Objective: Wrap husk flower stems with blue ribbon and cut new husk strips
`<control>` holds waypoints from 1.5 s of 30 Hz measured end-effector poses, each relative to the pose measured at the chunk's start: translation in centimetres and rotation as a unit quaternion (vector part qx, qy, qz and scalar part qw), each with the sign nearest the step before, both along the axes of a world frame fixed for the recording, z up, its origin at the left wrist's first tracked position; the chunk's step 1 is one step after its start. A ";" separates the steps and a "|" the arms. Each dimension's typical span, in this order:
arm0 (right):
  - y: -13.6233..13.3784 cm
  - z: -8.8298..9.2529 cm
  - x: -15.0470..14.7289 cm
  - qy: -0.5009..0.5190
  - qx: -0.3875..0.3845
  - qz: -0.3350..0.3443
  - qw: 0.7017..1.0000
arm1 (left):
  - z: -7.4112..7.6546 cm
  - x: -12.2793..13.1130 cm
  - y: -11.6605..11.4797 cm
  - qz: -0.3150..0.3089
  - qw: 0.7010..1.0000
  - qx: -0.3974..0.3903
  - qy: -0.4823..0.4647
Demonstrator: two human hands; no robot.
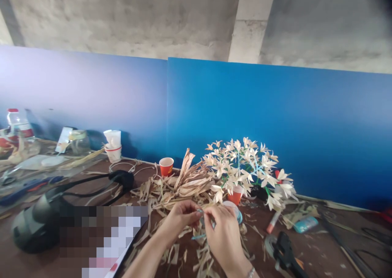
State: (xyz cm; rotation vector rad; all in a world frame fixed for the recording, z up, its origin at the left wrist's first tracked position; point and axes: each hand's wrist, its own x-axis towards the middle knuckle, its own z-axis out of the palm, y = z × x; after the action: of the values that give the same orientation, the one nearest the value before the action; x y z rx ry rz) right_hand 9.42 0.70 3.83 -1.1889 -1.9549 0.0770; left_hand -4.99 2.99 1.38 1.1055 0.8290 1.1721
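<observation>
Two hands meet over a small pale-blue piece

The left hand [180, 217] and right hand [224, 231] come together above the tabletop [257, 251], fingers pinched on a small pale-blue piece [200, 211]. Both thumbs press against bent forefingers; the two-sided pinch probably steadies something too slight for one hand, though its exact shape is too small to tell. Just below the fingers lie scattered husk strips [206, 259], perhaps offcuts left to fall where the hands work.

Beyond the fingers, slightly left, dried corn husks [196, 184] sit in a heap, seemingly kept within easy reach. Beyond and to the right, pale husk-like flowers [241, 176] stand bunched above a red paper cup [235, 196], which likely keeps the stems upright and the petals uncrushed. Right of the fingers, a black glue gun [286, 247] lies beside a tape roll [270, 245], apparently parked near the right hand for quick pickup.
</observation>
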 end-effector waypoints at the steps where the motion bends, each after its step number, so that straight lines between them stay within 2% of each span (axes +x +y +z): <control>1: 0.0 -0.1 0.0 -0.017 0.029 -0.005 0.999 | 0.0 0.0 0.0 -0.005 1.000 -0.012 -0.012; 5: 0.1 -0.8 -0.2 -0.038 0.086 -0.021 0.995 | 0.0 0.2 -0.1 -0.011 0.995 -0.079 -0.067; 11: 0.3 -1.1 -0.2 -0.039 0.096 -0.027 0.994 | -0.1 0.7 -0.4 0.010 0.983 -0.136 -0.121; 14: 0.3 -1.0 -0.1 -0.031 0.085 -0.021 0.996 | 0.1 0.9 -0.5 0.004 0.983 -0.127 -0.132; 18: 0.1 -0.9 0.0 -0.005 0.076 -0.013 0.997 | -0.2 1.0 -0.2 0.010 0.992 -0.076 -0.101; 21: 0.1 -0.8 -0.1 0.040 0.041 -0.004 0.998 | -0.4 0.7 0.2 0.035 0.997 -0.042 -0.054; 24: 0.1 -0.3 -0.2 0.137 -0.086 0.031 0.986 | -0.4 0.4 0.4 0.049 0.998 -0.010 -0.023; 26: 0.1 0.4 -0.2 0.233 -0.214 0.096 0.944 | -0.2 0.2 0.2 0.047 0.998 -0.001 -0.029; 29: 0.2 1.2 0.0 0.351 -0.387 0.208 0.827 | 0.2 -0.1 -0.2 0.019 0.998 -0.001 -0.055; 32: 0.3 1.3 0.3 0.425 -0.501 0.248 0.712 | 0.6 -0.3 -0.6 -0.033 0.997 0.011 -0.071; 34: 0.5 0.8 0.5 0.449 -0.538 0.255 0.667 | 0.6 -0.4 -0.6 -0.053 0.996 0.021 -0.075; 35: 0.6 0.6 0.6 0.446 -0.547 0.256 0.660 | 0.6 -0.5 -0.6 -0.057 0.995 0.024 -0.075; 36: 0.8 0.3 0.7 0.435 -0.549 0.256 0.666 | 0.5 -0.6 -0.6 -0.060 0.995 0.025 -0.075; 37: 1.1 0.1 0.8 0.416 -0.542 0.253 0.685 | 0.4 -0.7 -0.6 -0.061 0.995 0.025 -0.077; 38: 1.3 -0.2 1.0 0.385 -0.524 0.244 0.719 | 0.3 -0.8 -0.5 -0.064 0.994 0.026 -0.080; 39: 1.6 -0.4 1.1 0.341 -0.494 0.226 0.767 | 0.2 -0.9 -0.5 -0.071 0.994 0.028 -0.084; 40: 1.9 -0.6 1.3 0.274 -0.449 0.193 0.828 | 0.1 -1.0 -0.5 -0.083 0.992 0.031 -0.087; 41: 2.2 -0.9 1.5 0.191 -0.392 0.147 0.888 | 0.0 -1.1 -0.5 -0.099 0.991 0.035 -0.089; 42: 2.5 -1.2 1.6 0.096 -0.329 0.091 0.935 | -0.1 -1.1 -0.5 -0.116 0.988 0.041 -0.091; 43: 2.7 -1.5 1.7 0.009 -0.271 0.030 0.962 | -0.2 -1.2 -0.5 -0.132 0.986 0.045 -0.092; 45: 3.0 -2.3 1.8 -0.072 -0.211 -0.037 0.974 | -0.4 -1.3 -0.5 -0.150 0.982 0.047 -0.100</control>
State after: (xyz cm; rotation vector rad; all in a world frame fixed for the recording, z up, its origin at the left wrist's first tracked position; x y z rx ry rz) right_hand 11.20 3.72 1.53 -1.5769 -2.0810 0.3937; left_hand -6.28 2.48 0.95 1.1242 0.4370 1.0548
